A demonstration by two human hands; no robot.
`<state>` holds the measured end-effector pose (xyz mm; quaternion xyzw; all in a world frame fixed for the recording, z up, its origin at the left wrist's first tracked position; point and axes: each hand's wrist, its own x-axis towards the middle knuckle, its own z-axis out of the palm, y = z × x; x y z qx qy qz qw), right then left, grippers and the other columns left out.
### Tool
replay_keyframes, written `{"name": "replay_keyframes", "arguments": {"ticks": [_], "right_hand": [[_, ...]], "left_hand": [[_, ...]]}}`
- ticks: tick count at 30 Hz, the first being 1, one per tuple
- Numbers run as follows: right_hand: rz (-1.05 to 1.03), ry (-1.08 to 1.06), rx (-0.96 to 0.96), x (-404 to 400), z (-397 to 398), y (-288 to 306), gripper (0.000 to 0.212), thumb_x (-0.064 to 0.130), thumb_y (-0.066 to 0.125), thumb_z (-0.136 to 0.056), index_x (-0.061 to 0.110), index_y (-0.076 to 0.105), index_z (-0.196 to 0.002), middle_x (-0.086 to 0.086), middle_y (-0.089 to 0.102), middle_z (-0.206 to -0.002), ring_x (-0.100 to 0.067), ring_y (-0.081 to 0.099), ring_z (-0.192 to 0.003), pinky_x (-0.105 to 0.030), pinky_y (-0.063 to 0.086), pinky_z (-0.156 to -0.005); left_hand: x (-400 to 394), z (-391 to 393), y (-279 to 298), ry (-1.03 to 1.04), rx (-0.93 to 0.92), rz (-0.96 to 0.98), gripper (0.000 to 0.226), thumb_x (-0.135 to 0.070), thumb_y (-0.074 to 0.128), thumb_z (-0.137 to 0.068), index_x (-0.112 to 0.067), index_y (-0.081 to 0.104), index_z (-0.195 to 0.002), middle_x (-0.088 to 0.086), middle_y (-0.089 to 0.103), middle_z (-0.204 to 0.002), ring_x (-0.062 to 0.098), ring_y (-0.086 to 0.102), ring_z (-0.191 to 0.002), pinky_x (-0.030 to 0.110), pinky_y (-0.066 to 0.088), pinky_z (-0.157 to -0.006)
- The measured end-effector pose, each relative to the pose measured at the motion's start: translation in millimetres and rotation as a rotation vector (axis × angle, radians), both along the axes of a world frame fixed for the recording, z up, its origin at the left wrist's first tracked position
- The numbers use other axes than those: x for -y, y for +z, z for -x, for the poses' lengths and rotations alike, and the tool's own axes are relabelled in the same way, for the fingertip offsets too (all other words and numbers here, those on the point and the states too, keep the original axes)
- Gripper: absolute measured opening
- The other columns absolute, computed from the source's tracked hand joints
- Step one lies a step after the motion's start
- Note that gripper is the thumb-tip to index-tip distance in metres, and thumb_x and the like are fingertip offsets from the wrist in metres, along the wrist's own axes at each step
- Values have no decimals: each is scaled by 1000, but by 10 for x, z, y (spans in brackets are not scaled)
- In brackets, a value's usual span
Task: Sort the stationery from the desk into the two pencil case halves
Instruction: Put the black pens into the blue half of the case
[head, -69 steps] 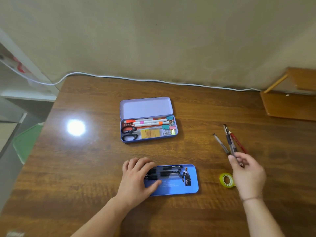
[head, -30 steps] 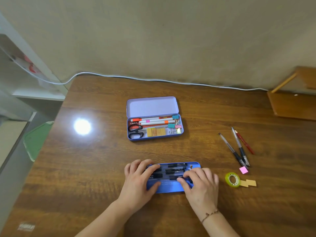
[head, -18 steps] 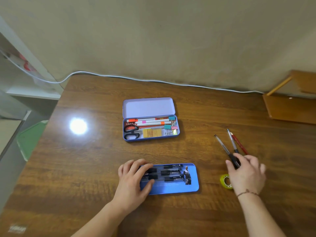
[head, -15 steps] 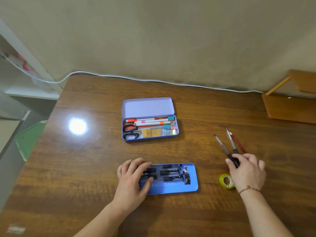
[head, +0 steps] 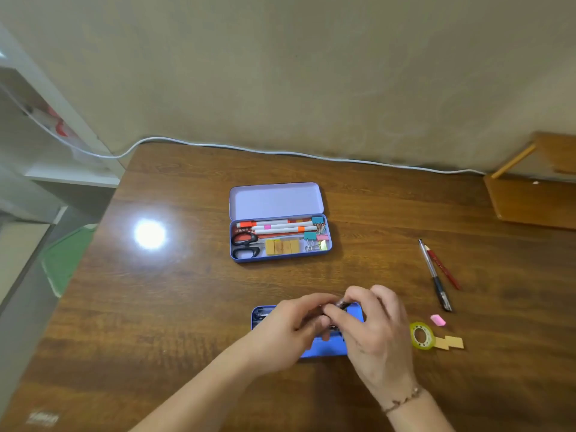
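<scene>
Hands lower centre: left hand (head: 288, 328) and right hand (head: 372, 330) pinch a pen (head: 341, 304) over blue case (head: 327, 349); purple case (head: 280, 236) holds scissors (head: 244, 244).

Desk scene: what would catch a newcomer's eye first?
Two bare hands, left hand and right hand, meet over the flat blue metal pencil tin near the desk's front edge. Behind it lies the open lilac tin of markers and scissors. A bright lamp glare shines on the wood at left.

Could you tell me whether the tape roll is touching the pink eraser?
Apart. The head view shows bare desk between the tape roll and the pink eraser.
</scene>
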<state>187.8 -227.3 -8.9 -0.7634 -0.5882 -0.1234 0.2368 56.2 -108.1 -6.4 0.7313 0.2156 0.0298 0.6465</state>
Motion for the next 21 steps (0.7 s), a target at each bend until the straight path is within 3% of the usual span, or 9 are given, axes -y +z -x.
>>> {"name": "replay_keyframes", "arguments": {"ticks": [3, 6, 8, 12, 16, 21], "right_hand": [[-112, -112, -349, -22, 220, -12, 29, 28, 63, -86, 17, 66, -113, 2, 57, -107, -14, 50, -102, -23, 41, -91], [-70, -160, -601, -22, 513, -64, 42, 48, 59, -85, 16, 64, -112, 10, 58, -111, -4, 53, -107, -18, 43, -93], [-6, -171, -641, -6, 629, -148, 41, 52, 58, -83, 22, 66, -109, 17, 61, -105, 0, 57, -100, -21, 51, -86], [-59, -205, -611, 29, 598, -189, 31, 42, 62, -82, 20, 70, -101, 12, 61, -102, 1, 56, -97, -11, 46, -86], [97, -57, -549, 90, 479, -246, 25, 40, 59, -85, 22, 72, -97, 14, 66, -95, -2, 59, -93, -27, 52, -81], [84, -68, -499, 73, 490, -277, 23, 36, 57, -85, 23, 71, -99, 14, 67, -95, -4, 59, -91, -18, 47, -82]], "left_hand": [[-41, 37, -29, 211, 59, 337, 28, -6, 48, -100, -12, 57, -127, 5, 65, -82, 16, 58, -71, 28, 51, -71], [-34, 47, -61, 447, 207, 778, 19, -11, 57, -90, -5, 61, -107, 16, 70, -106, 28, 66, -98, 36, 54, -82], [11, 67, -72, 489, 273, 913, 14, -9, 55, -90, -5, 60, -102, 20, 65, -123, 33, 61, -116, 38, 56, -78], [29, 184, -114, 489, 322, 994, 12, -6, 50, -95, -5, 58, -103, 24, 60, -130, 35, 58, -121, 37, 54, -87], [64, 272, -149, 485, 293, 951, 14, -6, 56, -89, -3, 56, -103, 26, 60, -127, 36, 57, -122, 36, 52, -93], [111, 275, -180, 558, 312, 876, 30, -6, 60, -85, -2, 48, -113, 25, 64, -123, 35, 60, -118, 38, 53, -90]]}}
